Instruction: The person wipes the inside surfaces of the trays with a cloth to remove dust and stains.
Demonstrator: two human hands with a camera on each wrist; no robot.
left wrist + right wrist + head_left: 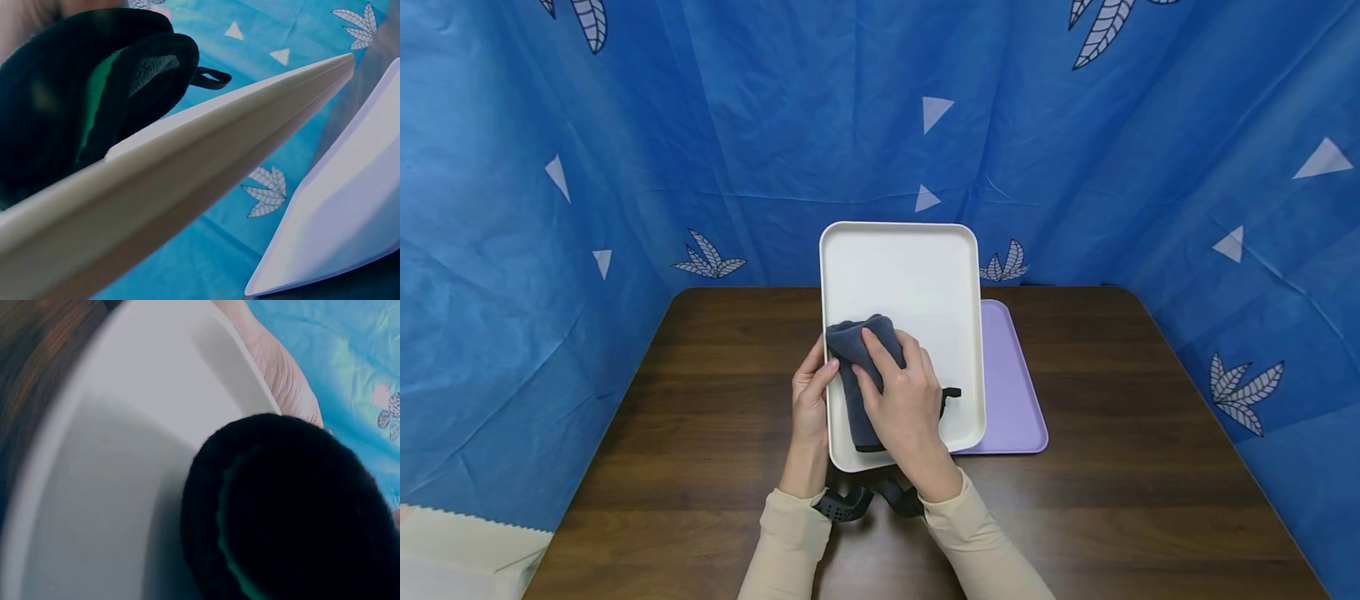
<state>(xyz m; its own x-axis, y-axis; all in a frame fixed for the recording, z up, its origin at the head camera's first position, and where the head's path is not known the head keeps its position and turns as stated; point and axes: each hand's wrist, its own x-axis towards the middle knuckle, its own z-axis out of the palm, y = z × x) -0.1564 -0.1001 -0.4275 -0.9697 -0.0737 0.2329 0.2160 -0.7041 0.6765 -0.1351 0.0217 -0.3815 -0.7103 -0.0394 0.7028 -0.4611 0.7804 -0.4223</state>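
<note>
A white rectangular tray (917, 275) is held up, tilted, above the table with its inside facing me. My left hand (811, 400) grips its left rim, thumb at the front edge and fingers behind. A folded dark grey cloth (859, 408) lies against the tray's lower left part. My right hand (906, 404) holds the cloth and presses it on the tray, fingers spread over it. From the cloth a black loop (952, 392) sticks out to the right. The right wrist view shows the cloth, very dark, near the rim beside the left hand (281, 375).
A light purple tray (1018, 400) lies on the brown wooden table (700, 400), partly hidden behind the white one. Blue curtains (775, 125) with white leaves and triangles surround the table on three sides. Black wrist devices (846, 504) sit near the tray's lower edge.
</note>
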